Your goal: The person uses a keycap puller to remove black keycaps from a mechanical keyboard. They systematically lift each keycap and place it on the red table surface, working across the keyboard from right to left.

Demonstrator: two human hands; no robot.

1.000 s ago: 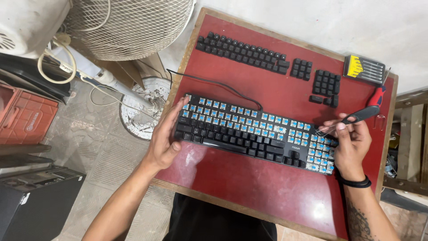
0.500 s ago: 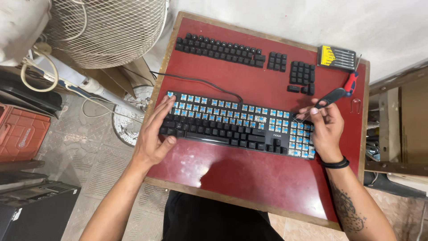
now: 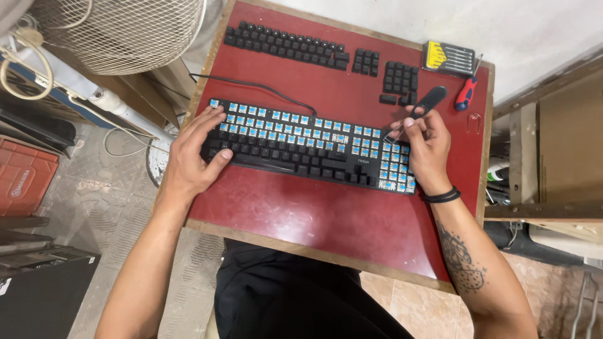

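Note:
A black mechanical keyboard (image 3: 295, 154) lies on the red table (image 3: 314, 213); most upper keys are off, showing blue switches. My left hand (image 3: 191, 157) rests flat on the keyboard's left end, holding it down. Over the right end, my right hand (image 3: 427, 147) grips a black-handled keycap puller (image 3: 422, 107), whose wire tip points down at the number pad. Removed black keycaps (image 3: 286, 44) lie in rows at the table's far side, with smaller groups (image 3: 397, 78) to their right.
A yellow-and-black screwdriver bit set (image 3: 447, 58) and a red-handled screwdriver (image 3: 466, 93) lie at the far right corner. The keyboard cable (image 3: 251, 88) runs left off the table. A fan (image 3: 119, 31) stands at left, a red crate (image 3: 25, 176) below it, wooden shelving (image 3: 553, 144) at right.
The view has shifted, so the table sits further left in frame. My right hand with the puller stays over the keyboard's right end; my left hand still holds the left end.

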